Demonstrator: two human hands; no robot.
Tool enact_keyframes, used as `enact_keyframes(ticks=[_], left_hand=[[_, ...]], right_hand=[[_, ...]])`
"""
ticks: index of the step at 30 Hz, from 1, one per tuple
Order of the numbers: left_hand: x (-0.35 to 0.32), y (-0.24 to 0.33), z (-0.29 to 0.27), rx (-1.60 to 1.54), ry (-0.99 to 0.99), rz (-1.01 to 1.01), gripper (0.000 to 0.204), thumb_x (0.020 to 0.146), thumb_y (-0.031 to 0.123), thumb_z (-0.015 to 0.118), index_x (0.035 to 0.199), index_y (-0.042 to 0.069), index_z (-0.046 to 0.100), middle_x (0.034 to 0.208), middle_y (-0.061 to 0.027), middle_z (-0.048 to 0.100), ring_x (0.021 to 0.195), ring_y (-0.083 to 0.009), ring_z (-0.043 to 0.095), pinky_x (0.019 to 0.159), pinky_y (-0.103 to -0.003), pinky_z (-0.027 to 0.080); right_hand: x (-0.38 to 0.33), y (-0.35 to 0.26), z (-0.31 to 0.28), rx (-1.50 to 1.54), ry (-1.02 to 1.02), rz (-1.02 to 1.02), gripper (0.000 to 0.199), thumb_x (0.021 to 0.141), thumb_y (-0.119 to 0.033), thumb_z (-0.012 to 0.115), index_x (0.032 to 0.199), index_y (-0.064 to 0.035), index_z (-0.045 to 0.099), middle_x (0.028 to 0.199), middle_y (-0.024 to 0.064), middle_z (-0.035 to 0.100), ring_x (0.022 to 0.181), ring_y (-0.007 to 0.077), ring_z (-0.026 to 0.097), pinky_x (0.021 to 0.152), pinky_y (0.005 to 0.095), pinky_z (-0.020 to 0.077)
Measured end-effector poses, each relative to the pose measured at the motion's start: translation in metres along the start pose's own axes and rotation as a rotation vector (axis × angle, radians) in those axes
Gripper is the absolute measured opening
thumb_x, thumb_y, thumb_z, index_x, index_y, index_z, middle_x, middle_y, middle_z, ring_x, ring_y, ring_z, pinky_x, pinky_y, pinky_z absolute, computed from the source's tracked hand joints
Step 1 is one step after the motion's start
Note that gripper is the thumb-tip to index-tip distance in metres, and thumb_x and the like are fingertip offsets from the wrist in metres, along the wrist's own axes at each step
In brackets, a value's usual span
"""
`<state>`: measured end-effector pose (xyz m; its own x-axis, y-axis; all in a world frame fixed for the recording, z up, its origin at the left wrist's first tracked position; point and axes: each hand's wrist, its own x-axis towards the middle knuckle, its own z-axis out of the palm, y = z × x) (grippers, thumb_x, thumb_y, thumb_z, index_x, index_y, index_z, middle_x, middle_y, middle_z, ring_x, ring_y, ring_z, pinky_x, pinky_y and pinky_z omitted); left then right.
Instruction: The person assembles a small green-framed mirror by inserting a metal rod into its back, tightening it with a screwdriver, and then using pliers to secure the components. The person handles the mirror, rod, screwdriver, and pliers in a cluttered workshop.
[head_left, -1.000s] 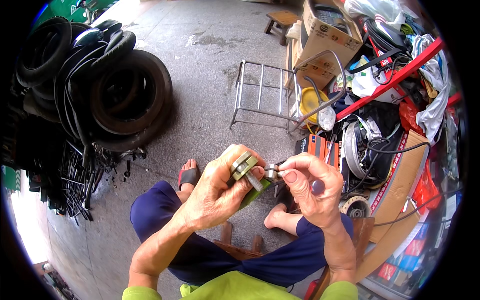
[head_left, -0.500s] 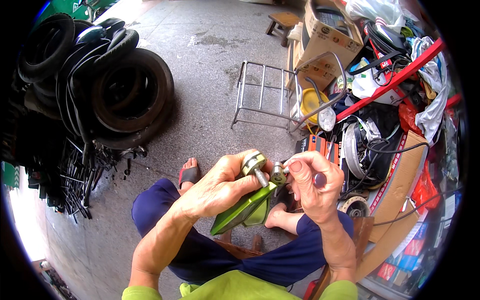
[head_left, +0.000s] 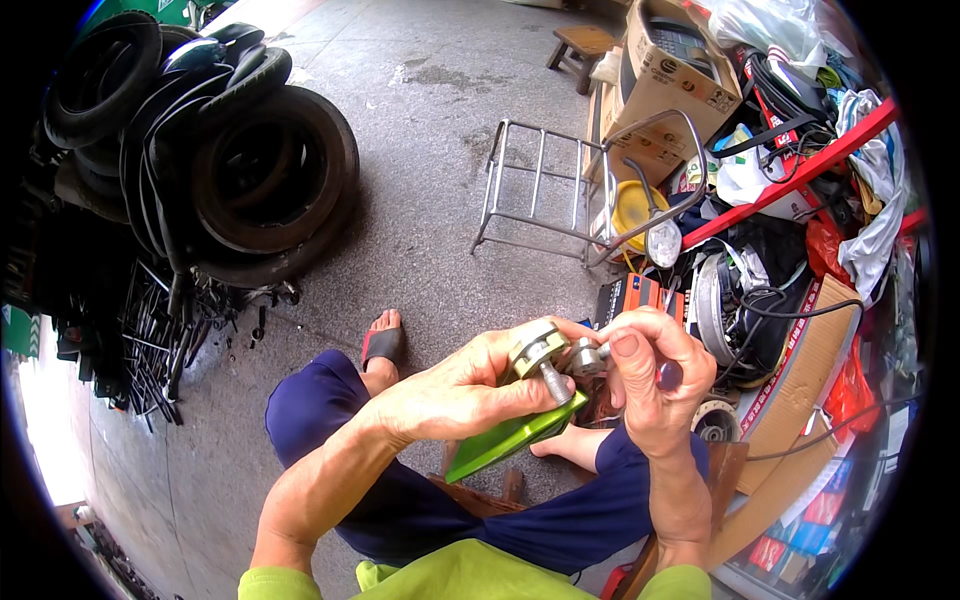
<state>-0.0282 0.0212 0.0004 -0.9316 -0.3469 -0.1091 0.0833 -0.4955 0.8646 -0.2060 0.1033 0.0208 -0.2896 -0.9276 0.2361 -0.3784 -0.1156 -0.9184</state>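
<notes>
In front of my knees, my left hand [head_left: 480, 385] is closed around a pale metal clamp-like fitting [head_left: 537, 345] with a threaded bolt [head_left: 556, 384] sticking out of it. A glossy bright green part [head_left: 510, 437] hangs below the fingers, seen nearly edge-on. Beside the clamp is a small round silver metal piece [head_left: 586, 357]. My right hand [head_left: 655, 385] pinches a thin rod close to that piece, with thumb and fingers together. A dark purple rounded end [head_left: 669, 376] shows within this hand, perhaps a tool handle; the fingers hide most of it.
Piled tyres [head_left: 275, 185] and dark metal rods [head_left: 165, 335] lie at the left. A metal rack [head_left: 540, 185] stands ahead, near a cardboard box [head_left: 675, 95] and a small wooden stool [head_left: 585, 42]. Cables, bags, a red bar [head_left: 800, 175] and flattened cardboard [head_left: 790, 400] crowd the right.
Both hands have shifted slightly right in the view with the fitting. The green part has turned and shows a narrower side. The silver piece has turned too.
</notes>
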Motion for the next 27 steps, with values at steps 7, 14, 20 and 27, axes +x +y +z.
enact_keyframes(ticks=[7, 14, 20, 27], left_hand=[[0.003, -0.010, -0.004, -0.088, -0.020, -0.081, 0.039, 0.086, 0.012, 0.055, 0.123, 0.002, 0.048, 0.098, -0.0013, 0.058, 0.090, -0.0074, 0.051, 0.082, -0.024, 0.042], [0.002, 0.000, 0.004, 0.179, 0.202, 0.007, 0.028, 0.083, 0.010, 0.052, 0.110, 0.002, 0.052, 0.092, -0.0040, 0.058, 0.086, -0.0096, 0.053, 0.078, -0.026, 0.043], [0.001, -0.007, 0.002, -0.090, 0.170, -0.094, 0.027, 0.085, 0.010, 0.054, 0.110, 0.002, 0.053, 0.093, -0.0043, 0.059, 0.085, -0.0083, 0.055, 0.077, -0.024, 0.045], [0.005, -0.021, 0.006, -0.467, 0.173, -0.112, 0.035, 0.079, 0.018, 0.057, 0.109, 0.000, 0.055, 0.094, -0.0074, 0.062, 0.083, -0.0128, 0.058, 0.078, -0.025, 0.046]], right_hand=[[0.000, -0.004, 0.000, 0.050, 0.001, 0.068, 0.016, 0.084, -0.015, 0.068, 0.081, 0.0008, 0.064, 0.066, 0.0050, 0.061, 0.057, 0.0084, 0.056, 0.050, 0.0226, 0.0420], [0.005, -0.001, 0.004, 0.026, -0.041, 0.061, 0.013, 0.084, -0.011, 0.068, 0.085, 0.0010, 0.064, 0.071, 0.0045, 0.065, 0.064, 0.0081, 0.061, 0.056, 0.0208, 0.0461], [0.006, 0.000, -0.001, 0.115, -0.127, 0.156, 0.015, 0.085, -0.012, 0.067, 0.085, 0.0014, 0.063, 0.071, 0.0040, 0.064, 0.065, 0.0069, 0.061, 0.057, 0.0202, 0.0461], [0.002, 0.006, 0.002, 0.096, -0.041, 0.109, 0.017, 0.086, -0.015, 0.066, 0.083, 0.0013, 0.062, 0.065, 0.0005, 0.059, 0.057, 0.0046, 0.051, 0.051, 0.0197, 0.0397]])
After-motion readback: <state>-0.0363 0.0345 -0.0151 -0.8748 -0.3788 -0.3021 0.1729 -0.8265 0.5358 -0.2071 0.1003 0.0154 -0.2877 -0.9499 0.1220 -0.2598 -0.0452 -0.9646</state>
